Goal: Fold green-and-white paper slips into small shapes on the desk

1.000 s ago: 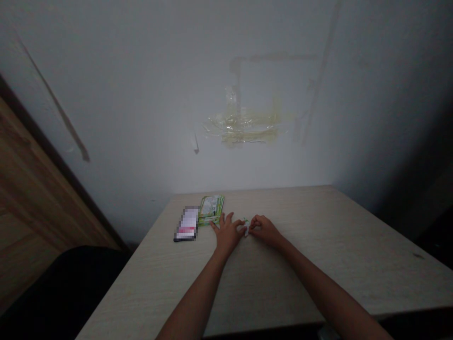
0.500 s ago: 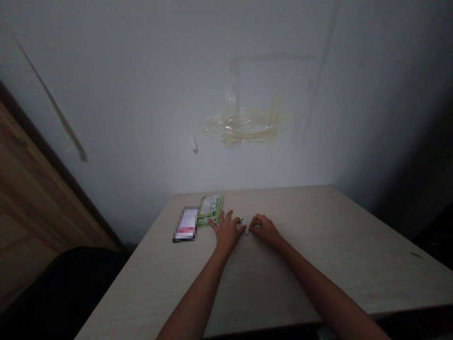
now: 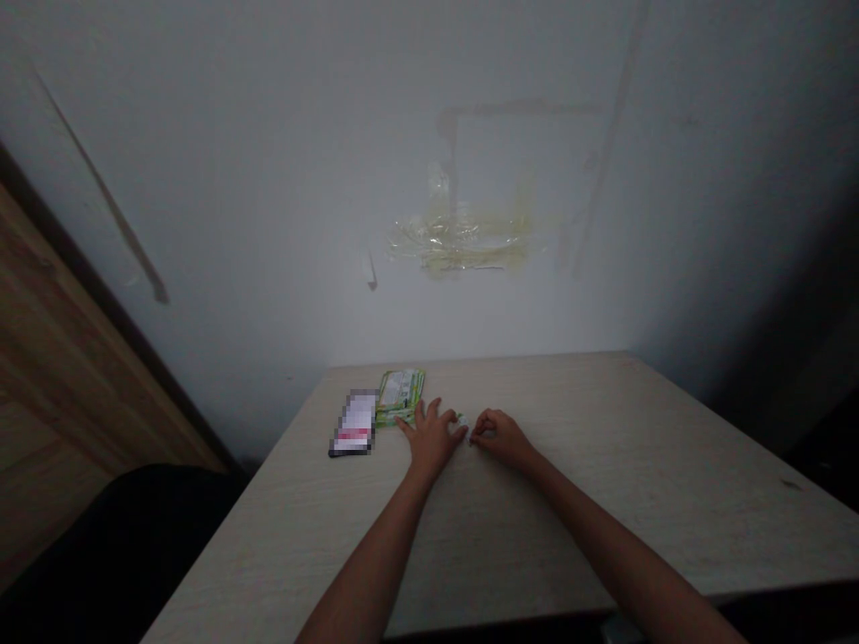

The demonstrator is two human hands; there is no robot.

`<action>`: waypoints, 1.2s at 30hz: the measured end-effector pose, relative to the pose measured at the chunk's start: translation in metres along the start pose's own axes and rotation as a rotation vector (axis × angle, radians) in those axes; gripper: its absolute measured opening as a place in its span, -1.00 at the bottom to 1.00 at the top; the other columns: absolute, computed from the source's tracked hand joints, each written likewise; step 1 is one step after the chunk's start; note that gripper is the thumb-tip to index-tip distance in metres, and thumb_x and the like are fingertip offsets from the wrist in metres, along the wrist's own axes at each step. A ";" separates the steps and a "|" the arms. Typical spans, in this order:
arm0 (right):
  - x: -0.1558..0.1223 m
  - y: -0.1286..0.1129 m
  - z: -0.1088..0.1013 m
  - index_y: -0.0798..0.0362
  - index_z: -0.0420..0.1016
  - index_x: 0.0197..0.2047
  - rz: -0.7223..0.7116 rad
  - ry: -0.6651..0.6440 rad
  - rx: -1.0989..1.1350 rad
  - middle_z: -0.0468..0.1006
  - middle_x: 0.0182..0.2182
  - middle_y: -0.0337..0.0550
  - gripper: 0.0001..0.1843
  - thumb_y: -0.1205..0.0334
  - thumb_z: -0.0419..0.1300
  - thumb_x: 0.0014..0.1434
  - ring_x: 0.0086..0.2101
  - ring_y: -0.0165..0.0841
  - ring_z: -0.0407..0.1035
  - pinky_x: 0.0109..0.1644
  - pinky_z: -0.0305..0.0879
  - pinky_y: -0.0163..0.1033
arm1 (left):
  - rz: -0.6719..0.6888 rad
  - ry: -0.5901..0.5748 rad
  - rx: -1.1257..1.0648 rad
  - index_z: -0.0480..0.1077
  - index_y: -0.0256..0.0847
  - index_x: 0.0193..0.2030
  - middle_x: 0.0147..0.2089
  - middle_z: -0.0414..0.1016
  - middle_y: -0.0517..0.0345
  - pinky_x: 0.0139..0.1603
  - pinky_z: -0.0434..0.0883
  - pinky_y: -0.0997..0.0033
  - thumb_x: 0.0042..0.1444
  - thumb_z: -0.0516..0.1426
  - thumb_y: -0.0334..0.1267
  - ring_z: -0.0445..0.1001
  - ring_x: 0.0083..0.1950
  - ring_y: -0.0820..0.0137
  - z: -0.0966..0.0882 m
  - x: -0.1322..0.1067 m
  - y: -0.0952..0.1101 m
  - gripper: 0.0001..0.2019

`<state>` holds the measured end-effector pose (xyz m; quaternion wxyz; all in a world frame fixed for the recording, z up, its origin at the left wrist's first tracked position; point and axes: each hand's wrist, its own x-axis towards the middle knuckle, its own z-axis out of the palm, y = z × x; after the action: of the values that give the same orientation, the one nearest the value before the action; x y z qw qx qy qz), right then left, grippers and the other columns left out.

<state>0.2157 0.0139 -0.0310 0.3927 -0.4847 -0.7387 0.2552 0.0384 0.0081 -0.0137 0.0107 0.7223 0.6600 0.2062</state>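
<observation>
A small white-and-green piece, thin and sheet-like, lies on the table between my two hands. My left hand holds its left side with thumb and forefinger, while the other fingers spread out over the table. From the right, my right hand has thumb and forefinger pinched together at the piece's right edge, the remaining fingers curled. Most of the piece is hidden by my fingers. Green-and-white printed packets lie just beyond my left hand, whose outer fingers reach their near edge.
A phone with a blurred screen lies left of the packets. The pale wooden table meets a wall bearing clear tape. A dark object stands beyond the table's left edge.
My right fingertips have shifted very slightly left, closer to my left thumb. The left hand, packets and phone keep their places; the camera view has tilted a little.
</observation>
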 end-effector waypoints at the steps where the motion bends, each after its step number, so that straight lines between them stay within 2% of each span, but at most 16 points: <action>1: -0.001 -0.001 0.000 0.01 0.43 -0.38 -0.006 -0.003 -0.006 0.54 -0.36 -0.20 -0.85 0.28 0.33 -0.04 -0.23 -0.29 0.43 -0.06 0.32 -0.17 | -0.003 -0.001 0.002 0.49 0.12 -0.11 0.35 0.18 0.20 0.26 -0.27 -0.49 0.05 0.17 0.09 -0.11 0.42 -0.03 0.000 0.000 0.000 -0.71; 8: -0.004 0.000 0.002 0.02 0.43 -0.37 -0.007 -0.041 0.050 0.55 -0.36 -0.21 -0.78 0.21 0.37 -0.08 -0.25 -0.30 0.45 -0.03 0.33 -0.14 | 0.009 0.022 0.001 0.48 0.13 -0.11 0.34 0.20 0.21 0.25 -0.26 -0.50 0.07 0.16 0.08 -0.09 0.41 -0.02 0.003 0.000 -0.002 -0.72; 12: -0.003 0.005 0.004 0.03 0.40 -0.36 0.047 -0.048 0.192 0.54 -0.35 -0.22 -0.74 0.17 0.36 -0.11 -0.29 -0.32 0.49 -0.09 0.37 -0.18 | 0.007 0.009 -0.011 0.49 0.13 -0.11 0.34 0.20 0.21 0.26 -0.27 -0.49 0.06 0.16 0.09 -0.10 0.42 -0.02 0.003 0.000 -0.003 -0.71; 15: -0.001 0.011 0.004 0.03 0.37 -0.36 0.093 -0.002 0.261 0.54 -0.37 -0.23 -0.73 0.17 0.35 -0.10 -0.29 -0.30 0.51 -0.13 0.38 -0.19 | 0.010 0.017 -0.010 0.49 0.12 -0.12 0.34 0.21 0.20 0.26 -0.27 -0.49 0.07 0.15 0.09 -0.09 0.41 -0.02 0.004 -0.001 -0.003 -0.71; 19: 0.000 0.013 0.003 0.03 0.36 -0.34 0.107 0.085 0.213 0.56 -0.35 -0.20 -0.76 0.16 0.31 -0.06 -0.28 -0.29 0.51 -0.11 0.37 -0.17 | 0.020 0.025 -0.005 0.49 0.12 -0.10 0.33 0.21 0.19 0.24 -0.26 -0.51 0.08 0.14 0.10 -0.08 0.41 -0.03 0.004 -0.001 -0.003 -0.70; 22: 0.000 0.011 0.003 0.02 0.36 -0.33 0.094 0.100 0.172 0.57 -0.35 -0.19 -0.77 0.16 0.30 -0.03 -0.28 -0.29 0.50 -0.09 0.36 -0.15 | 0.013 0.015 -0.003 0.48 0.15 -0.09 0.34 0.20 0.21 0.24 -0.26 -0.51 0.07 0.14 0.11 -0.08 0.41 -0.02 0.004 -0.001 -0.003 -0.71; 29: -0.001 0.004 0.002 0.02 0.38 -0.37 0.122 0.057 0.111 0.56 -0.35 -0.18 -0.80 0.20 0.31 -0.06 -0.29 -0.29 0.50 -0.11 0.37 -0.17 | -0.009 0.003 0.005 0.48 0.14 -0.09 0.34 0.19 0.20 0.26 -0.27 -0.48 0.07 0.15 0.09 -0.09 0.42 -0.01 0.003 -0.001 -0.002 -0.71; 36: -0.003 -0.002 0.001 0.02 0.39 -0.38 0.112 -0.034 0.186 0.56 -0.39 -0.22 -0.77 0.21 0.34 -0.10 -0.33 -0.32 0.50 -0.17 0.38 -0.22 | 0.006 0.012 0.008 0.48 0.13 -0.09 0.33 0.21 0.17 0.26 -0.27 -0.47 0.07 0.15 0.10 -0.07 0.41 0.00 0.003 -0.002 -0.002 -0.70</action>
<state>0.2150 0.0105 -0.0311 0.4084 -0.4822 -0.6903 0.3524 0.0377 0.0074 -0.0172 0.0033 0.7231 0.6588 0.2078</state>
